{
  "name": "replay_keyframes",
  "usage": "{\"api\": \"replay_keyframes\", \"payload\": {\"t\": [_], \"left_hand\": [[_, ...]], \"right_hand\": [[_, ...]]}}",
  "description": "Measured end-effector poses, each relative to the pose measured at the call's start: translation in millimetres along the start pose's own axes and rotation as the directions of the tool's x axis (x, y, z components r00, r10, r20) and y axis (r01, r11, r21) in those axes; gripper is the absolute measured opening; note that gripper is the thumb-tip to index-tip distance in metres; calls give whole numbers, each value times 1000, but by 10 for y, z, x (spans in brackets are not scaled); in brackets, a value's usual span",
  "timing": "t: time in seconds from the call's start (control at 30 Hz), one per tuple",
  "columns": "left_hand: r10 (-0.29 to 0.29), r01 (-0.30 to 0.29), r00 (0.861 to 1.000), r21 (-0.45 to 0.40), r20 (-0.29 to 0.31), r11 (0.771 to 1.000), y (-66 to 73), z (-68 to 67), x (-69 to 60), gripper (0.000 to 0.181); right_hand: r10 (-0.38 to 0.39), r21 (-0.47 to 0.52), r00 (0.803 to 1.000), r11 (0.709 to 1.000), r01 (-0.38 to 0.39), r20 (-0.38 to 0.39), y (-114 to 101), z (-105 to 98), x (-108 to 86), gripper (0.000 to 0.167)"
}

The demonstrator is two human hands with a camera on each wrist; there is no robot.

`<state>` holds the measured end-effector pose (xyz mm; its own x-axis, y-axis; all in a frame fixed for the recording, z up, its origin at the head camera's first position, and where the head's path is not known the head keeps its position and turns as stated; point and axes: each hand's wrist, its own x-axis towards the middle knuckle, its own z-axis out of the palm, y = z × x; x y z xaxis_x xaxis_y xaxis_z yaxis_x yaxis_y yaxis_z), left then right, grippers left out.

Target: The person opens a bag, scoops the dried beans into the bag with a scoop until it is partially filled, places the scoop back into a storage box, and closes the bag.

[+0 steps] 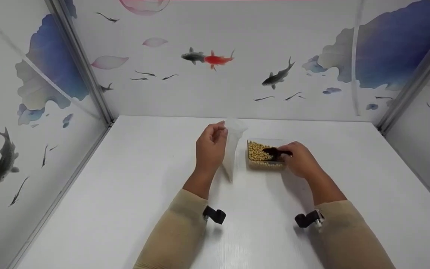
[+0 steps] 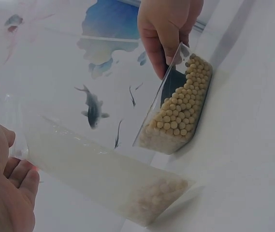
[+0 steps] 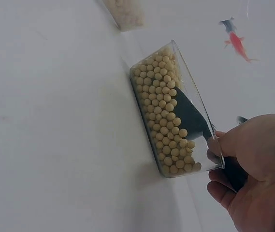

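Reaching forward from two beige sleeves (image 1: 174, 231), the two hands work apart from each other above a white tabletop (image 1: 256, 239). Raised with its fingers curled, the left hand (image 1: 211, 145) pinches the upper end of a tall, translucent, milky plastic bag (image 1: 231, 149), which hangs down and narrows to a pointed lower corner. Lower and farther right, the right hand (image 1: 301, 160) angles inward, its thumb and fingers gripping the handle of a small black scoop (image 1: 274, 152).

One bag, one scoop and one clear rectangular plastic box (image 1: 267, 167) are in view; two black clip-like devices (image 1: 215, 215) sit at the sleeve cuffs, one on each. The round, pale yellow beans (image 1: 256, 150) are too many to count.

The box stands on the tabletop just to the right of the bag, well filled with beans, their surface uneven and lower around the scoop. The scoop's blade is inside the box, against the beans, while its handle reaches out over the right end. In the bag, a small heap of beans (image 2: 156, 195) shows hazily through the plastic at the bottom corner; the part above looks slack. Whether that corner touches the tabletop I cannot tell.
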<state>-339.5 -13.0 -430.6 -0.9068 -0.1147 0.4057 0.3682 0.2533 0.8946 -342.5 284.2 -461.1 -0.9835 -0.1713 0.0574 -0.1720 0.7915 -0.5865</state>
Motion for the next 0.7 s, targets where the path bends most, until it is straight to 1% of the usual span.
{"api": "replay_keyframes", "payload": {"t": [0.2, 0.57, 0.7], "left_hand": [[-15, 15, 1000, 4, -2, 1000, 27, -1, 4, 19], [10, -10, 1000, -16, 0, 1000, 1, -7, -1, 21], [14, -14, 1000, -26, 1, 1000, -11, -8, 6, 19]], "right_hand": [[27, 41, 1000, 999, -27, 0, 47, -11, -18, 39], [62, 119, 998, 991, -58, -25, 89, -11, -19, 37], [60, 146, 998, 988, -55, -27, 111, -37, -45, 39]]}}
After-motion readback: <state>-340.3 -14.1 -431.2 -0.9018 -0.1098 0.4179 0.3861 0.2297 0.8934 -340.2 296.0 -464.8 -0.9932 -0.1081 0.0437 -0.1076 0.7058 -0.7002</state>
